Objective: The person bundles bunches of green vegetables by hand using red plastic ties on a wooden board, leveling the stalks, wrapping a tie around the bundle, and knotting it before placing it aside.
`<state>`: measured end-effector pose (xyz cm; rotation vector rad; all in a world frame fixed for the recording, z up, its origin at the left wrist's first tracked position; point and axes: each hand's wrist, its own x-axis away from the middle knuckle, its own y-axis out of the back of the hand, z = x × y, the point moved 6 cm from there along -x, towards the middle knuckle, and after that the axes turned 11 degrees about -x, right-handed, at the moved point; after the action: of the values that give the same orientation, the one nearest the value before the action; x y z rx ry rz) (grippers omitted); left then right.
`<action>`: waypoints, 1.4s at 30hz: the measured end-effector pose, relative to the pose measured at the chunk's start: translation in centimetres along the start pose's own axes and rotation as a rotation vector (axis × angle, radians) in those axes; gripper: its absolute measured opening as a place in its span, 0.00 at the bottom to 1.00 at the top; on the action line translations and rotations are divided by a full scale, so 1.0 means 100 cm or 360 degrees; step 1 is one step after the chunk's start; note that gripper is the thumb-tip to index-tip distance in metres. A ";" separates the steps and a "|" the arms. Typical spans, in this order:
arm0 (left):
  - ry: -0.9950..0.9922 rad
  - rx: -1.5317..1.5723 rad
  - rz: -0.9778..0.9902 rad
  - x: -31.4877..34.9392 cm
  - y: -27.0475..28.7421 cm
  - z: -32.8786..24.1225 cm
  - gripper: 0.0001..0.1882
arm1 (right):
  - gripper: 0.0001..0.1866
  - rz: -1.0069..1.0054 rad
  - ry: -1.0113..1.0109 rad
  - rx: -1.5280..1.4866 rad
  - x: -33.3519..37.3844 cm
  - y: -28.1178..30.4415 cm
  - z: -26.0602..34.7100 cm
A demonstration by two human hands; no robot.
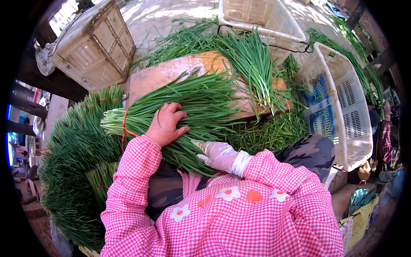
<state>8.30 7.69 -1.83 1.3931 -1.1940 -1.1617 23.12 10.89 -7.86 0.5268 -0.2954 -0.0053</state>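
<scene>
A thick bundle of green chives (188, 103), tied with a red band (124, 124) near its cut end, lies across my lap and a wooden board (162, 73). My left hand (166, 124), bare, presses down on top of the bundle with fingers spread. Wearing a white glove, my right hand (217, 155) grips the underside of the same bundle near my body. A second loose bunch of chives (257, 68) lies on the board further out.
A pile of tied chive bundles (77, 162) is stacked at my left. White plastic crates stand at the far left (96, 43), the top (257, 17) and the right (342, 103). Loose chives (265, 132) cover the ground ahead. Another person's sleeve (385, 141) shows at the right edge.
</scene>
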 end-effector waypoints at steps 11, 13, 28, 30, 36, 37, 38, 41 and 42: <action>-0.0061 0.0002 0.0101 0.015 -0.005 0.003 0.15 | 0.16 -0.0200 0.0043 -0.0471 0.012 0.081 0.000; -0.0057 0.0045 0.0163 0.014 -0.004 0.002 0.15 | 0.12 -0.0262 -0.0049 -0.0549 0.001 0.084 -0.016; -0.0074 0.0117 0.0189 0.021 -0.009 0.003 0.14 | 0.18 -0.0694 -0.0274 -0.0644 -0.051 0.077 -0.023; -0.0050 0.0135 0.0228 0.021 -0.008 0.004 0.14 | 0.18 -0.0666 -0.0343 -0.0663 -0.068 0.070 -0.029; -0.0068 0.0191 0.0228 0.019 -0.009 0.005 0.13 | 0.12 -0.0275 -0.0077 -0.1721 -0.060 0.047 -0.002; -0.0048 0.0238 0.0280 0.019 -0.009 0.005 0.13 | 0.12 -0.0188 0.0019 -0.1873 -0.049 0.049 0.001; -0.0020 0.0287 0.0332 0.021 -0.010 0.005 0.13 | 0.12 -0.0090 0.0116 -0.2024 -0.038 0.051 0.005; -0.0062 0.0268 0.0242 0.019 -0.006 0.003 0.13 | 0.13 0.0362 0.0037 -0.1809 0.005 0.055 -0.001; -0.0058 0.0267 0.0241 0.019 -0.006 0.003 0.13 | 0.13 0.0621 -0.0106 -0.1571 0.019 0.055 -0.005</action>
<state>8.23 5.80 -2.64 1.3828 -1.4246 -1.0033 24.70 15.71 -5.04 -0.5160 -0.4140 0.2015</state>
